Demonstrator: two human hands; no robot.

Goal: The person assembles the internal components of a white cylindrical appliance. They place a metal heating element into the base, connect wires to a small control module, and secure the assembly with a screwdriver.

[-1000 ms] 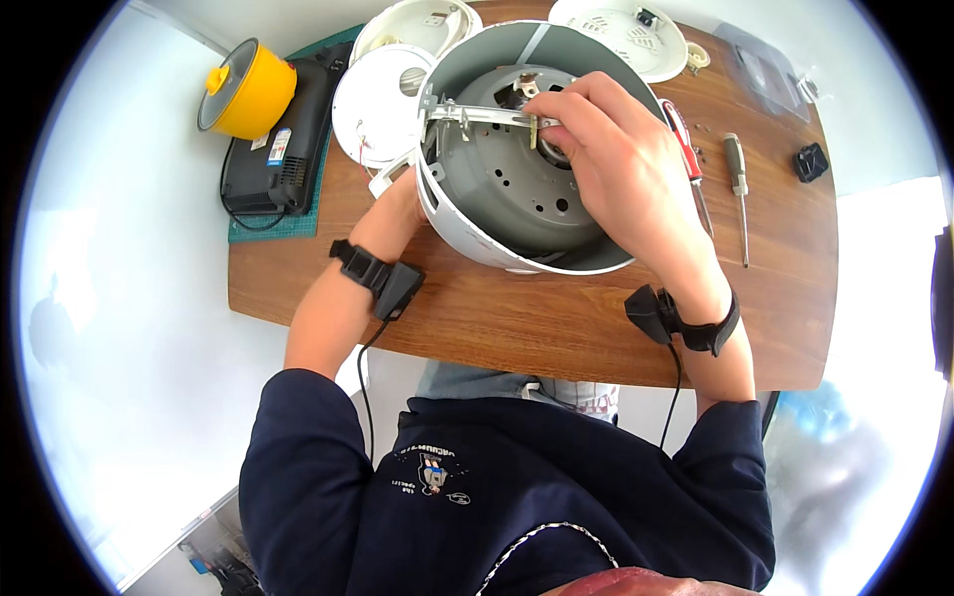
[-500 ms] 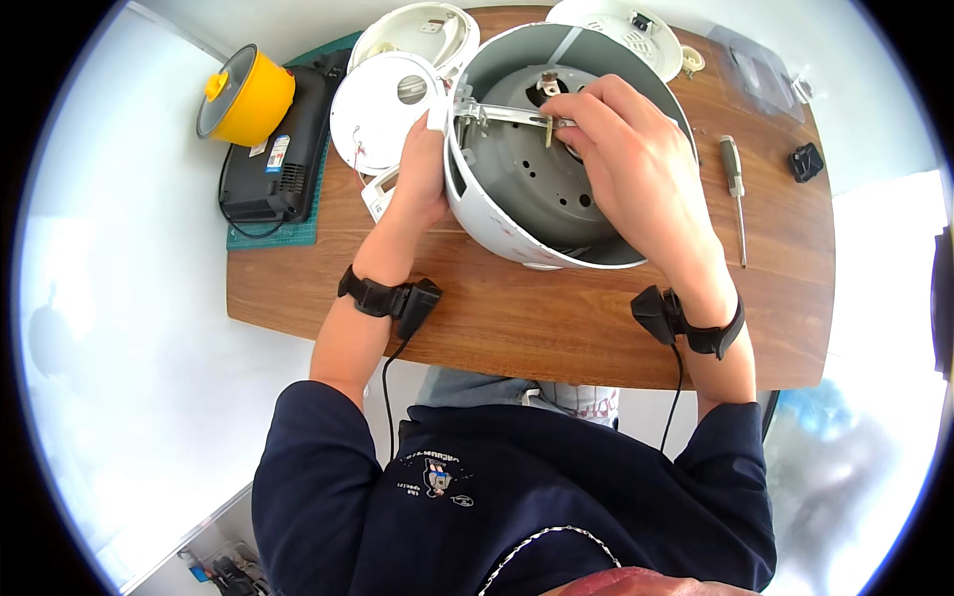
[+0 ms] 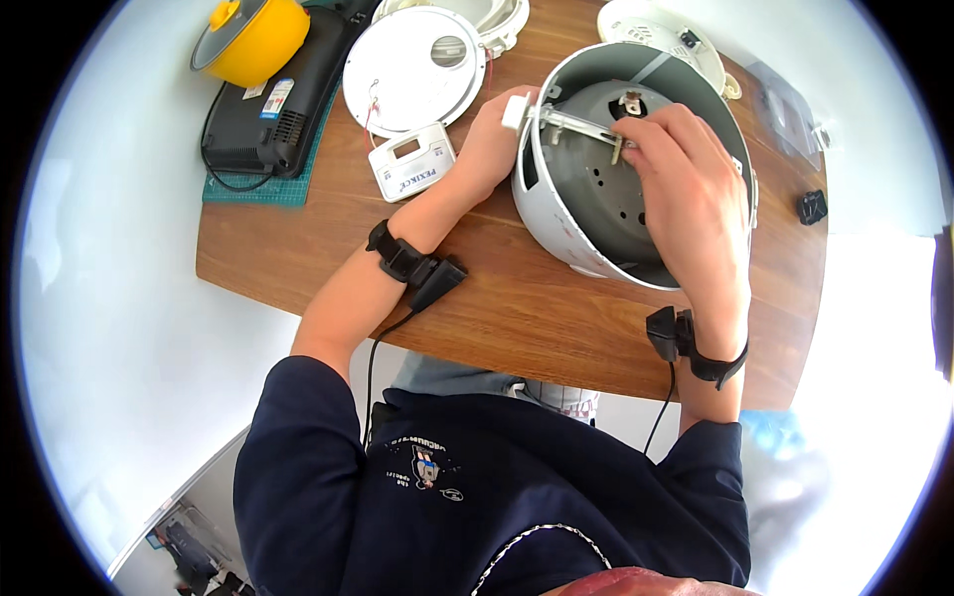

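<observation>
A round rice cooker housing (image 3: 556, 233), white outside with a grey metal interior, lies tilted with its open side facing me. A metal lever (image 3: 581, 126) with a white plastic tab (image 3: 516, 112) at its left end reaches across the rim into it. My right hand (image 3: 691, 189) is inside the opening, thumb and fingers pinched on the lever's inner end. Against the housing's left side, my left hand (image 3: 487, 149) is curled beside the tab; its fingertips are partly hidden. A small brass-coloured piece (image 3: 616, 150) hangs below the right fingertips.
Left of the housing lie a white disc (image 3: 402, 84) and a white control panel (image 3: 412, 164) joined by thin wires. A black appliance (image 3: 268, 124) carries a yellow pot (image 3: 260, 45). Behind stands a white vented cover (image 3: 661, 30); a small black part (image 3: 812, 207) sits at right.
My view has shifted, so the housing appears farther right and lower. The control panel shows more fully now, and the screwdriver is hidden. My right hand keeps its pinch on the lever.
</observation>
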